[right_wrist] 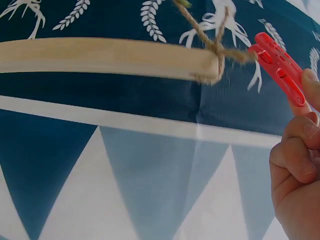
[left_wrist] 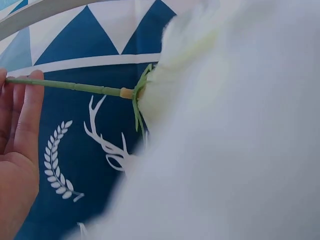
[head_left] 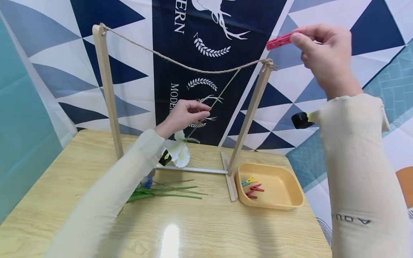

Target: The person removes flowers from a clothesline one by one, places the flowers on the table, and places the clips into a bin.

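Observation:
My left hand pinches the green stem of a white artificial flower, whose bloom hangs downward below the hand. The stem's far end reaches up to the sagging twine near its right end. In the left wrist view the white petals fill much of the picture, blurred. Up at the right, my right hand holds a red clothespin between thumb and finger. That clothespin points left, above the knot at the top of the right wooden post.
A yellow-orange tray at the right holds several small clothespins. Blue flowers with green stems lie on the wooden table, partly behind the left sleeve. The left post holds the twine's other end; a white bar joins the posts low down.

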A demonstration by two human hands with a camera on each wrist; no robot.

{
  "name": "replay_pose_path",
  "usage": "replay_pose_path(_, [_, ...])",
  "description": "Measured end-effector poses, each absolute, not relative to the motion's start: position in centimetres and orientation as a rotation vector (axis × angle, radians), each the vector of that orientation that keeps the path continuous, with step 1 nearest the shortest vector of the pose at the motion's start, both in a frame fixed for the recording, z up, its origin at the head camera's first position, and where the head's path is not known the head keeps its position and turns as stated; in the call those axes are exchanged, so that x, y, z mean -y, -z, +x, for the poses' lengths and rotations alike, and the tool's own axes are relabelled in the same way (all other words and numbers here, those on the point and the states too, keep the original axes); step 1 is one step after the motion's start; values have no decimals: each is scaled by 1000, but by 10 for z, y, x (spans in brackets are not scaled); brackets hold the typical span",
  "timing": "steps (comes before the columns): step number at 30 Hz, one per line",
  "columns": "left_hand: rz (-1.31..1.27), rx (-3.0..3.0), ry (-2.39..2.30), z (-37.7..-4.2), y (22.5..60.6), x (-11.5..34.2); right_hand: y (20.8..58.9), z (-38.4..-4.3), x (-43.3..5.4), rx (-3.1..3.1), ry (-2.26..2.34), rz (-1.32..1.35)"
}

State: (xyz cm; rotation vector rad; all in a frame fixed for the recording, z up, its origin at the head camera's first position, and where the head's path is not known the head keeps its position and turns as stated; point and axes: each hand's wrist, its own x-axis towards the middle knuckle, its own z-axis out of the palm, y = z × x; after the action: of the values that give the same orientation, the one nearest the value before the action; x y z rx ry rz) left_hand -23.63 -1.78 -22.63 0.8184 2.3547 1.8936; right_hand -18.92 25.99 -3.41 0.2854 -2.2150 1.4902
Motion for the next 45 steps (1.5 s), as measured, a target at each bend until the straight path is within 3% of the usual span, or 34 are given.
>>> replay_pose_path(10, [795,-2379,-1621,-224,244,46,80,-163,-323,2085,-1804,198])
replay_pose_path(21, [819,-2393,-1259,-212,259,63,187,-150,-373,2625,-1427,-82])
replay_pose_path(32, [937,-2319,-945,-198,268,57,308,-140,-387,2748,-1654,-96])
replay_pose_path(39, [923,-2316,-746,-194,273,54,354,-135,-386,2887,-1657,-189])
replay_pose_path(45, [912,-2317,-732,-191,309,62,377,-131,-383,2955,-1649,-212])
